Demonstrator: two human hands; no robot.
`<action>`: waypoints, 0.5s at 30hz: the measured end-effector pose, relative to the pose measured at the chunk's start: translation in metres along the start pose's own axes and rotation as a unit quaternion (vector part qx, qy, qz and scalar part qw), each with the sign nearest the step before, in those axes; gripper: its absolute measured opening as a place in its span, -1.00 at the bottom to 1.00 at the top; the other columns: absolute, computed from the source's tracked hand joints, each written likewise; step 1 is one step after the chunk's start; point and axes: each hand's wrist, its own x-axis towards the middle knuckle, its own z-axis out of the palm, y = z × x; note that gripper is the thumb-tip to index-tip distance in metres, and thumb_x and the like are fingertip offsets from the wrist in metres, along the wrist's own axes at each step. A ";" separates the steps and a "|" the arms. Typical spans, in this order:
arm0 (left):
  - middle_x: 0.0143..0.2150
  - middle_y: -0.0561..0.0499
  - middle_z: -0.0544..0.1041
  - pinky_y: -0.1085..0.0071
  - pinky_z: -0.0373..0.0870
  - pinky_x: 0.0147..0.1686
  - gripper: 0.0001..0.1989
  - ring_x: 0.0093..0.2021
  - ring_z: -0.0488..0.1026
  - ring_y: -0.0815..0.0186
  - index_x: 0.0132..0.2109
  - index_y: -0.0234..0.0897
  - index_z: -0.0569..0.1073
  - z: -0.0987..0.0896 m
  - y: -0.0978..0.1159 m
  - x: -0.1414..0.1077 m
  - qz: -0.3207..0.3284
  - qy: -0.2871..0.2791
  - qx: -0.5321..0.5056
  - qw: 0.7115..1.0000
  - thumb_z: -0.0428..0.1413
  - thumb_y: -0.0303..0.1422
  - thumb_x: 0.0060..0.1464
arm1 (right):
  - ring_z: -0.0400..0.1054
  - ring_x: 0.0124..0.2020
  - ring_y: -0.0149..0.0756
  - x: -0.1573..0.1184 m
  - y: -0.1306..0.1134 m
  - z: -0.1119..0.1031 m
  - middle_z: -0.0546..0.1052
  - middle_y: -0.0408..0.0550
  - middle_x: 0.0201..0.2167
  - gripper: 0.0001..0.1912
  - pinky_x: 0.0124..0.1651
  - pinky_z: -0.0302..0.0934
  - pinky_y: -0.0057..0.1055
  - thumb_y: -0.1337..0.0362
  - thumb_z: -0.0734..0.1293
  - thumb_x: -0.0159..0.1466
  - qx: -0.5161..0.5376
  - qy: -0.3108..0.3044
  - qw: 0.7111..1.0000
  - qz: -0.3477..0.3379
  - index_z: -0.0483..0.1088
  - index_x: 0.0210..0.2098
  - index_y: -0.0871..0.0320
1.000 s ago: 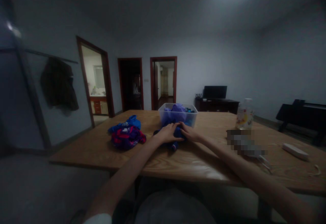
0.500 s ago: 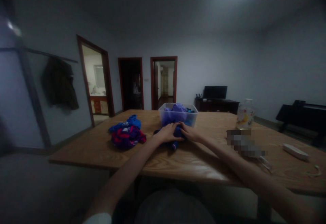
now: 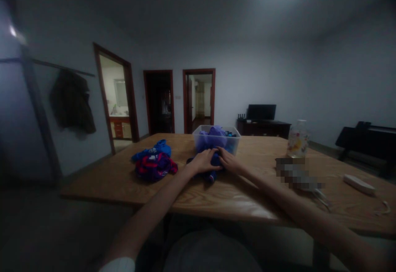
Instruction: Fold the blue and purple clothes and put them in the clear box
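My left hand (image 3: 202,160), spread; right hand (image 3: 230,162), grip unclear; both on navy cloth (image 3: 210,177). Plastic bin (image 3: 232,145) close behind: a forward push could shove it.

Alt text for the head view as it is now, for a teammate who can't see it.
Left hand and right hand on dark blue cloth, before a translucent bin holding purple cloth, on a wooden table. Red-and-purple cloth and blue cloth lie left; a patterned clear jug stands right.
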 end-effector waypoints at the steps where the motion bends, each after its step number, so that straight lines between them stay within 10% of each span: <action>1: 0.15 -0.19 0.46 0.12 0.43 0.08 -0.13 0.14 0.45 -0.03 0.33 -0.21 0.23 0.001 -0.001 0.000 -0.004 -0.002 0.012 1.000 0.18 0.21 0.05 | 0.05 0.44 -0.02 0.000 -0.002 -0.001 0.15 0.24 0.42 -0.39 0.44 -0.02 0.13 0.14 0.08 0.47 0.003 0.000 1.000 -0.010 -0.03 0.44 0.21; 15: 0.17 -0.21 0.49 0.18 0.43 0.03 -0.20 0.14 0.49 -0.02 0.28 -0.23 0.20 -0.006 0.002 0.003 -0.059 -0.030 0.009 0.998 0.09 0.23 0.12 | 0.31 0.27 0.01 0.007 -0.034 -0.032 0.34 0.16 0.31 -0.30 0.33 0.18 0.03 -0.08 0.23 0.42 0.119 -0.070 0.990 0.011 0.02 0.41 0.09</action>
